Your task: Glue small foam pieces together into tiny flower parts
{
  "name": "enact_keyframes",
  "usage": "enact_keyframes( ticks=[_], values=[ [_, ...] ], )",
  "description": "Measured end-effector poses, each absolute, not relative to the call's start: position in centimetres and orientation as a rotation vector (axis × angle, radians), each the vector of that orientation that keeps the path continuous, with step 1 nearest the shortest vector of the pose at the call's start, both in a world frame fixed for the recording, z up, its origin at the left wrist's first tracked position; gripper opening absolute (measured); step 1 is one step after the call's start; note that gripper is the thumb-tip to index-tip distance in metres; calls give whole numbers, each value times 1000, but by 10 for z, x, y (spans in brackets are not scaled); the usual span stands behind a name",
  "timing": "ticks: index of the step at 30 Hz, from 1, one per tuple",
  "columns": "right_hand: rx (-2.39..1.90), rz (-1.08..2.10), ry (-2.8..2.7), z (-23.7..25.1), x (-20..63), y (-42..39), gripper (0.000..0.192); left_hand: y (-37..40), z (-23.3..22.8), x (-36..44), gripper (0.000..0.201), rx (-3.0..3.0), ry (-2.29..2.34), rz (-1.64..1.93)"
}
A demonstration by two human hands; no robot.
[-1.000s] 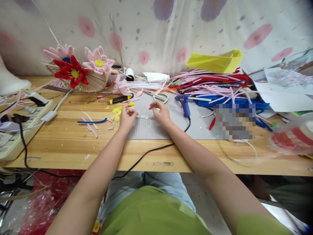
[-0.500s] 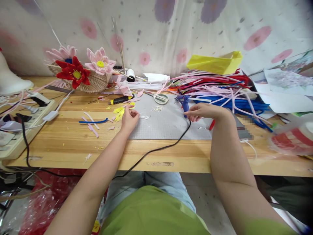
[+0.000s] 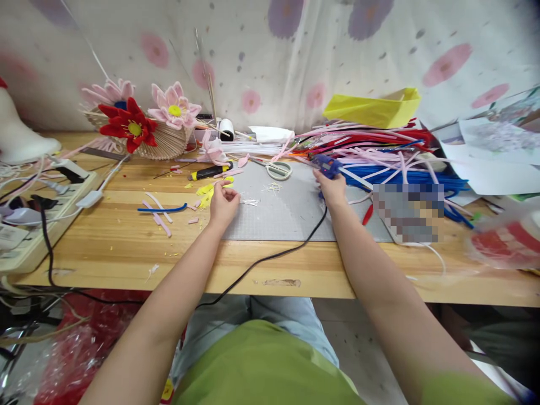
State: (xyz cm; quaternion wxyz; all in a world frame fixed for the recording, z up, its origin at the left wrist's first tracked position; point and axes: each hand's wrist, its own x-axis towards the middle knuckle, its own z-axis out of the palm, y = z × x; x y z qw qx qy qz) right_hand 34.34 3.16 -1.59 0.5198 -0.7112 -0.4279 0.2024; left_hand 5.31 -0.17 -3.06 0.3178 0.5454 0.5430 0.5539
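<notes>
In the head view my right hand is wrapped round a blue hot glue gun, tilted over the right part of the grey cutting mat. A black cord trails from the gun across the table's front. My left hand rests at the mat's left edge, thumb and fingers pinched together; what they hold, if anything, is too small to name. Beside its fingertips lie thin white strands. Yellow scraps lie just behind that hand. A loose pile of pale strands sits between my hands.
Scissors and a yellow-black utility knife lie at the back. Coloured pipe cleaners are heaped at the right. Red and pink flowers stand back left, a power strip at the left edge. A blurred-out device lies right.
My right hand has closed round the glue gun, and the gun has lifted and turned slightly to the right. My left hand has stayed in place.
</notes>
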Motion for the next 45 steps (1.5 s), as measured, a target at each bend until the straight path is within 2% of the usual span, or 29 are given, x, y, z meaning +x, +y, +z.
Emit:
enact_keyframes(
  ticks=[4, 7, 9, 21, 45],
  values=[
    [-1350, 658, -1110, -1, 323, 12, 36, 0, -32, 55, 41, 1410, 1436, 1460],
    [-1353, 958, -1434, 3, 301, -6, 37, -1, -32, 54, 41, 1437, 1424, 1443],
    [-1371, 1044, -1602, 1, 289, -12, 40, -2, -31, 53, 41, 1459, 1422, 1432],
    [-1277, 1022, -1863, -8, 275, -12, 50, -5, -29, 55, 43, 1496, 1406, 1380],
    [-1320, 980, -1893, -9, 270, -13, 47, -5, -29, 55, 43, 1503, 1406, 1373]
  ],
)
